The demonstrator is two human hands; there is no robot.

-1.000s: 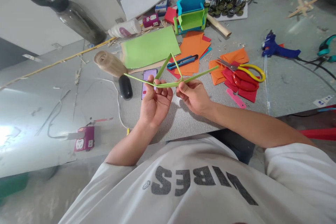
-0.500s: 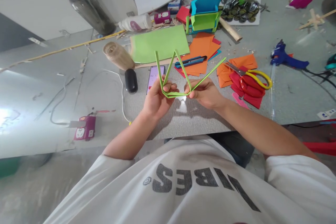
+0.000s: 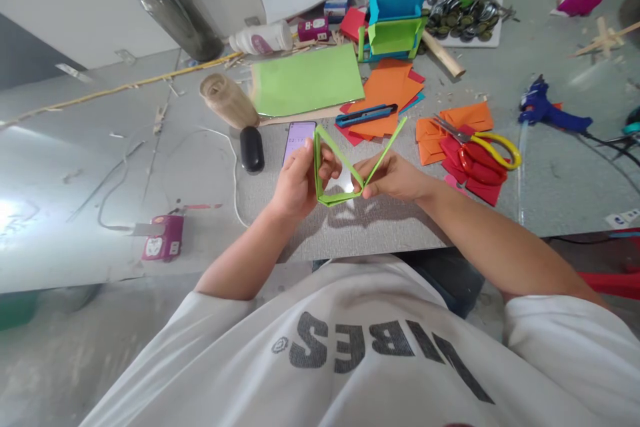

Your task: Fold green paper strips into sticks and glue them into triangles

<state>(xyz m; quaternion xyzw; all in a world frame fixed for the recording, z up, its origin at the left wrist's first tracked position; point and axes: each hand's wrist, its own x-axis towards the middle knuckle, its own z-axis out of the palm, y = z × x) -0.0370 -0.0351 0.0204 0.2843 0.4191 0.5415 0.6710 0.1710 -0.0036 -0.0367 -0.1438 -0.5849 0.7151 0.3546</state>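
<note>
Between my two hands is a folded green paper strip (image 3: pixel 340 199), bent into an angular frame. My left hand (image 3: pixel 296 185) is closed on its upright left side, thumb near the top corner. My right hand (image 3: pixel 393 177) pinches the lower right corner, where one free end slants up and to the right. A phone (image 3: pixel 299 135) with a lit screen lies behind my left hand, partly hidden by it. Beyond my hands, a blue utility knife (image 3: pixel 367 115) rests on orange paper (image 3: pixel 385 90).
Yellow-handled scissors (image 3: pixel 480 143) lie on orange and red paper pieces at right, near a blue glue gun (image 3: pixel 550 110). Behind are a green sheet (image 3: pixel 307 80), a blue-and-green paper box (image 3: pixel 395 20) and bottle caps (image 3: pixel 465 13). A black case (image 3: pixel 251 149) sits at left.
The strip's spread zigzag has been folded inward into a nearly closed shape. My left hand has shifted its grip up the left side; my right hand keeps its pinch.
</note>
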